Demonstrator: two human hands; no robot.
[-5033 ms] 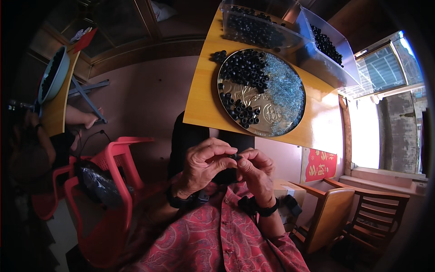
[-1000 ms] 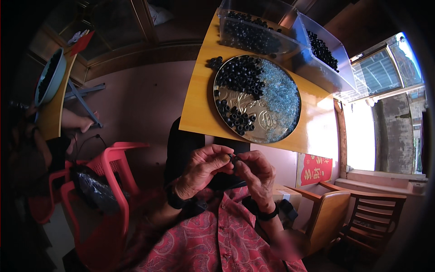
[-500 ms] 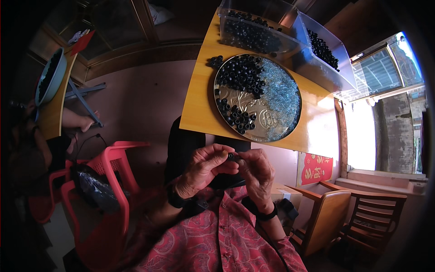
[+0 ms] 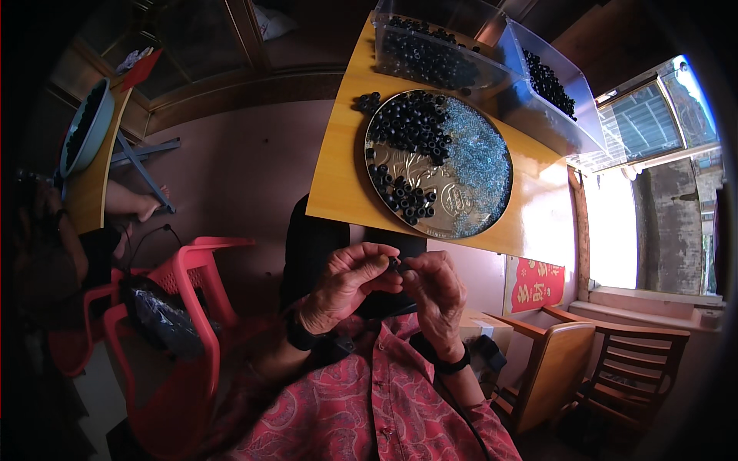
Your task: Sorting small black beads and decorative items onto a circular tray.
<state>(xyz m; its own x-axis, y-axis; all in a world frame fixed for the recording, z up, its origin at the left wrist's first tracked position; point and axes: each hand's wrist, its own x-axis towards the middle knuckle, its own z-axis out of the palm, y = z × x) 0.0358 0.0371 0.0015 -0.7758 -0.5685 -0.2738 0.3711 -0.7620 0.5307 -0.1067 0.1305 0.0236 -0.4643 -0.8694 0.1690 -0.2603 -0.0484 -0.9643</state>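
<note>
Over my lap, my left hand [image 4: 350,283] pinches a small black ring-shaped part [image 4: 394,263] between thumb and fingers. Close against it, my right hand [image 4: 436,290] has its fingertips pressed together at the part's right side; anything tiny between them is too small to make out. Beyond my hands, a round metal tray [image 4: 400,157] with an embossed pattern rests on the yellow table [image 4: 330,180]. Black ring-shaped parts [image 4: 407,123] are heaped on its left half, with a smaller group nearer me. Small clear bluish pieces [image 4: 478,157] cover its right side.
Two clear plastic bins [image 4: 446,69] [image 4: 550,92] of black parts stand at the table's far side. Left are a red plastic chair [image 4: 196,284], another person's leg [image 4: 131,201] and a light-blue basin [image 4: 86,127]. Wooden chairs [image 4: 550,369] stand at right by a cardboard box [image 4: 488,330].
The black part has tilted slightly between my fingertips, and my right fingertips have shifted a little. Both hands stay in nearly the same place; the tray and bins look unchanged.
</note>
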